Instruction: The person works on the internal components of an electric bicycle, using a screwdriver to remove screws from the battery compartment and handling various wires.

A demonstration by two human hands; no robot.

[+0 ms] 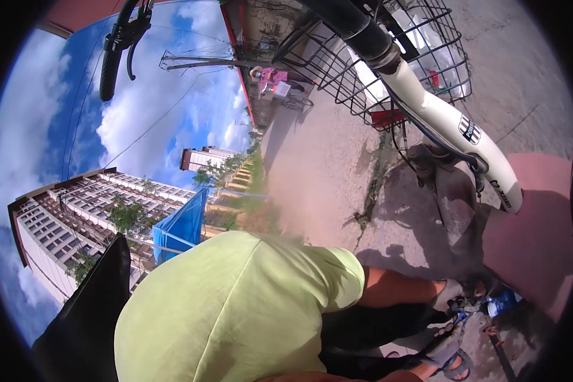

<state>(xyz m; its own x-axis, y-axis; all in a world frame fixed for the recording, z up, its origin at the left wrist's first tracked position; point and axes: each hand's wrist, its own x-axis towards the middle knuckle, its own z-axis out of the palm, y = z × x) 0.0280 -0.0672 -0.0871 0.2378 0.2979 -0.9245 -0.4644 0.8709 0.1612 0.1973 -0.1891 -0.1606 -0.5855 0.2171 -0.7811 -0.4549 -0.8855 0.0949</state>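
Note:
The view is tilted sideways. A yellow-green shirt shoulder (235, 312) fills the lower middle, and a bare arm (401, 286) runs from its sleeve to my left hand (450, 294) in a grey glove, low by the ground. My right hand (444, 350), also apparently gloved, is close by, partly in shadow. Small blue pieces (459, 318) lie between and beside the hands, along with a blue plastic package (503, 302). Fingers are too small and dark to make out, so any hold is unclear. A strapped sandal (458, 367) shows beside the right hand.
Across the top right is a bicycle with a white frame (452, 127), black wire basket (337, 83) and handlebar grip (109, 73). A pink surface (528, 242) borders the right. Along the concrete road (312, 172), a person (272, 79) stands by another bicycle.

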